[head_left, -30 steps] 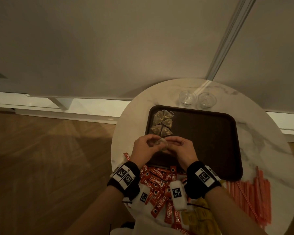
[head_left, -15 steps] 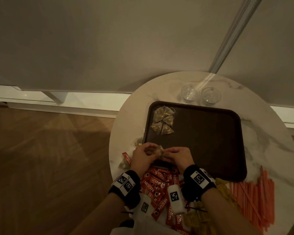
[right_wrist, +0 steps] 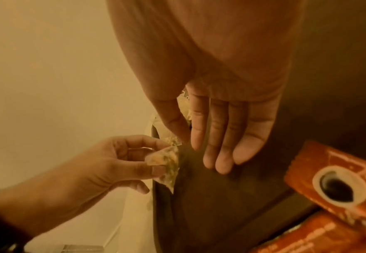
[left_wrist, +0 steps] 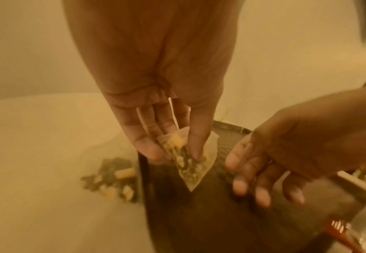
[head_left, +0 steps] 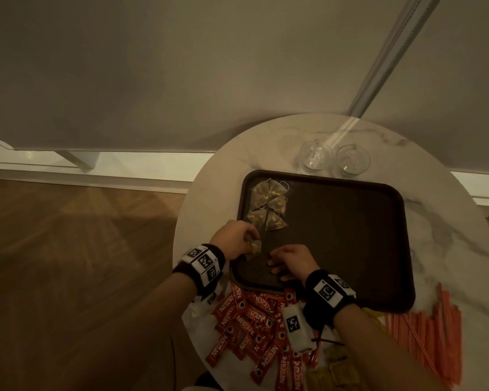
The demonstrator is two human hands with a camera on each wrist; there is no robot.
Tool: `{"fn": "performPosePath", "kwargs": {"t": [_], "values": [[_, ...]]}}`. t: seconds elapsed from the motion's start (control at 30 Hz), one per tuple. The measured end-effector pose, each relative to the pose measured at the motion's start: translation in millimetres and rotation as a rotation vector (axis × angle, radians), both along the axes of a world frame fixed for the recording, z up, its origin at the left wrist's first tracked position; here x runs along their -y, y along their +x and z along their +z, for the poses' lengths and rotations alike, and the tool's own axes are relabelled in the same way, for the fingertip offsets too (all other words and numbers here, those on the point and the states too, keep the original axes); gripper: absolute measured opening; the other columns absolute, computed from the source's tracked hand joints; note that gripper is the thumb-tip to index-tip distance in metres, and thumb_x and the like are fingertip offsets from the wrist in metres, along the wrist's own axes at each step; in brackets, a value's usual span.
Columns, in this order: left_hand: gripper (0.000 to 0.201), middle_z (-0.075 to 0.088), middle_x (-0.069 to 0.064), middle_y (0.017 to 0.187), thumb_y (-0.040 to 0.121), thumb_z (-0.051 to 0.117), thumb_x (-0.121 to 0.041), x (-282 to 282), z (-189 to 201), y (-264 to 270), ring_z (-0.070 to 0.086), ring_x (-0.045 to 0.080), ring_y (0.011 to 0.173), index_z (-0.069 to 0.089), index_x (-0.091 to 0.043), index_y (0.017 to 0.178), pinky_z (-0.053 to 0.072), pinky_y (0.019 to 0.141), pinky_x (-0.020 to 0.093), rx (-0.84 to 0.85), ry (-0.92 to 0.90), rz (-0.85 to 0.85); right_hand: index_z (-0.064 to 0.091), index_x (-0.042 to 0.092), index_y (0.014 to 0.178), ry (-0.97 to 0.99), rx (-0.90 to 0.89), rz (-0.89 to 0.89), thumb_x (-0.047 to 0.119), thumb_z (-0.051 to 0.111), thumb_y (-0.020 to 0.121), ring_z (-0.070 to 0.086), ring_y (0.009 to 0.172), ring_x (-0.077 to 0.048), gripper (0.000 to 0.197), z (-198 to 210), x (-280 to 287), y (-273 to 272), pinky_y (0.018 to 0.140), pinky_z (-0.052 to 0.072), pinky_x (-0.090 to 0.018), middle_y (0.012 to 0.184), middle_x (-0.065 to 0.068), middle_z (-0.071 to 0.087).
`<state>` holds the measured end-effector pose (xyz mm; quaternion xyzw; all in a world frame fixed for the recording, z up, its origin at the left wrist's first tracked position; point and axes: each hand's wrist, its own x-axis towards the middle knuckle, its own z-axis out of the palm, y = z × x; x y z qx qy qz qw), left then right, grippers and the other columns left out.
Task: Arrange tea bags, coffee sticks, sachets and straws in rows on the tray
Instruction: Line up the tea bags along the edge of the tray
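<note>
My left hand pinches a pyramid tea bag over the near left corner of the dark tray. My right hand hovers just to its right with fingers straight and nothing in it. Several tea bags lie in the tray's far left corner. Red coffee sticks are piled on the table below the tray. Yellow sachets lie under my right forearm. Orange straws lie at the right.
Two clear glasses stand behind the tray on the round marble table. Loose tea-bag contents lie on the table beside the tray's left rim. A wall runs close behind; wooden floor is at the left.
Both hands held the tea bag together before. Now the right hand has let go and opened, and the left hand alone carries the bag to the left over the tray's corner.
</note>
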<state>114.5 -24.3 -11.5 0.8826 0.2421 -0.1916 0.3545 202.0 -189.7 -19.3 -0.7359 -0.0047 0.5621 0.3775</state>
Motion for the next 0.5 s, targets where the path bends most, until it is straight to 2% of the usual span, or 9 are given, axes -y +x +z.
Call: {"fn": "performPosePath", "kwargs": {"t": [0.1, 0.17, 0.23, 0.37, 0.43, 0.5], "values": [[0.035, 0.063, -0.001, 0.122, 0.086, 0.069, -0.021, -9, 4, 5, 0.058, 0.016, 0.110, 0.065, -0.024, 0.121, 0.050, 0.091, 0.030, 0.040, 0.096, -0.125, 0.064, 0.016, 0.097, -0.027, 0.025, 0.083, 0.011, 0.051, 0.096, 0.064, 0.069, -0.014, 0.014, -4, -4, 3, 0.057, 0.049, -0.025, 0.091, -0.005, 0.072], [0.036, 0.062, -0.003, 0.123, 0.085, 0.070, -0.017, -17, 8, 0, 0.056, 0.014, 0.112, 0.065, -0.023, 0.120, 0.048, 0.095, 0.031, 0.145, 0.105, -0.124, 0.063, 0.016, 0.099, -0.038, 0.051, 0.134, 0.013, 0.051, 0.097, 0.064, 0.069, -0.014, 0.013, -8, -7, 5, 0.056, 0.048, -0.024, 0.089, -0.004, 0.072], [0.034, 0.063, -0.003, 0.120, 0.085, 0.070, -0.015, -25, 10, -7, 0.057, 0.013, 0.110, 0.066, -0.021, 0.117, 0.048, 0.094, 0.030, 0.210, 0.110, -0.081, 0.062, 0.017, 0.100, -0.049, 0.086, 0.175, 0.016, 0.051, 0.098, 0.064, 0.067, -0.013, 0.012, -10, -12, 5, 0.054, 0.048, -0.023, 0.089, -0.005, 0.072], [0.029, 0.060, -0.005, 0.115, 0.088, 0.065, -0.028, -26, 1, -10, 0.052, 0.014, 0.108, 0.064, -0.026, 0.118, 0.042, 0.083, 0.026, 0.164, 0.278, -0.122, 0.062, 0.014, 0.103, -0.040, 0.186, 0.184, 0.014, 0.054, 0.096, 0.062, 0.060, -0.012, 0.010, -13, -20, 7, 0.044, 0.042, -0.016, 0.088, -0.009, 0.072], [0.031, 0.057, -0.005, 0.118, 0.089, 0.063, -0.032, -22, -6, -8, 0.048, 0.015, 0.110, 0.061, -0.026, 0.120, 0.039, 0.087, 0.028, 0.132, 0.355, -0.177, 0.061, 0.011, 0.109, -0.020, 0.254, 0.187, 0.010, 0.056, 0.094, 0.061, 0.058, -0.011, 0.015, -14, -24, 7, 0.044, 0.042, -0.014, 0.091, -0.012, 0.072], [0.032, 0.056, -0.004, 0.120, 0.091, 0.061, -0.033, -19, -11, -4, 0.045, 0.018, 0.114, 0.061, -0.025, 0.121, 0.035, 0.094, 0.034, 0.105, 0.411, -0.224, 0.060, 0.013, 0.114, 0.001, 0.324, 0.218, 0.009, 0.058, 0.092, 0.063, 0.059, -0.012, 0.022, -17, -26, 6, 0.052, 0.049, -0.017, 0.090, -0.012, 0.072]]}}
